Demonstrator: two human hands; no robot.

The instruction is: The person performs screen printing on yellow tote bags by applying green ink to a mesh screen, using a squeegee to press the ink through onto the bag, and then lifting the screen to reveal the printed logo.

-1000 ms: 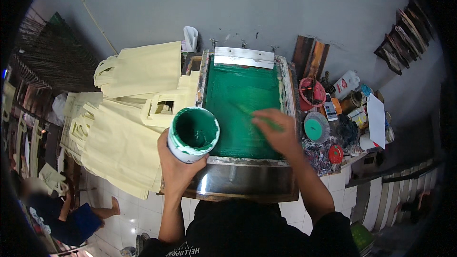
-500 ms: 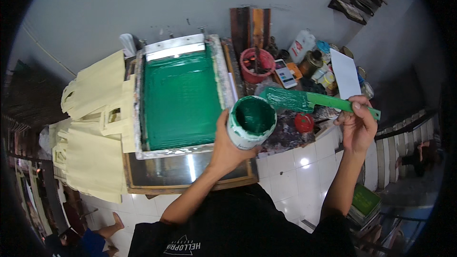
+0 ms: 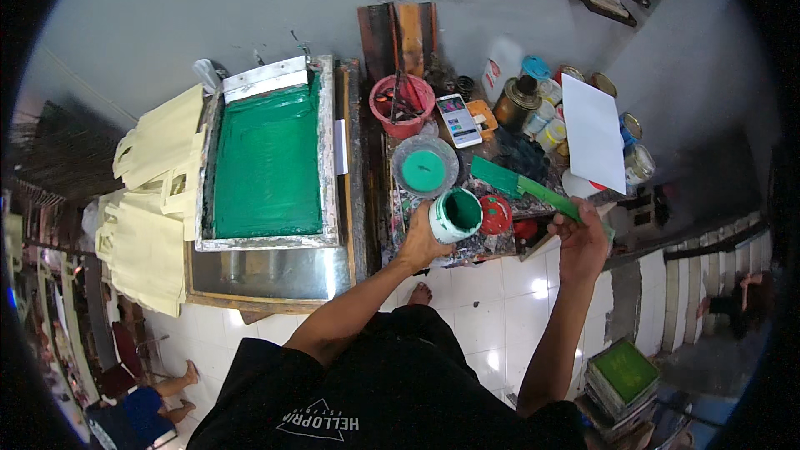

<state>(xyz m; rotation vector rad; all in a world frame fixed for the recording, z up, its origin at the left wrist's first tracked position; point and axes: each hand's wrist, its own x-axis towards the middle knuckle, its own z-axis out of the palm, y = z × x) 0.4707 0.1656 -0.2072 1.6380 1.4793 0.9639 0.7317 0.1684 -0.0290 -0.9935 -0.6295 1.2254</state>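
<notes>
Nearest: dark T-shirt of the person, both bare forearms rising from it over a white tiled floor.

Left hand: fingers wrapped closed around a round white tub, open at the top, inside coated in wet green ink. Tub held tilted, its mouth facing up and to the right, over the near edge of the cluttered side bench.

Right hand: closed around the handle end of a flat spatula, long, blade and shaft smeared green. Blade points up-left over the bench, near the tub but not touching it.

Bench surface: paint-spattered, multicoloured. Just beyond the tub a round lid with a green ink disc in its middle; beside the tub a small red lid. Further back a red bucket holding tools, a phone with lit screen, several tins and jars, a white sheet lying across them.

Left of bench: rectangular printing screen, metal frame, mesh evenly flooded glossy green, on a steel-topped table. Pale cream cloth bags hang in a stack off its left side.

Far: plain grey wall.
</notes>
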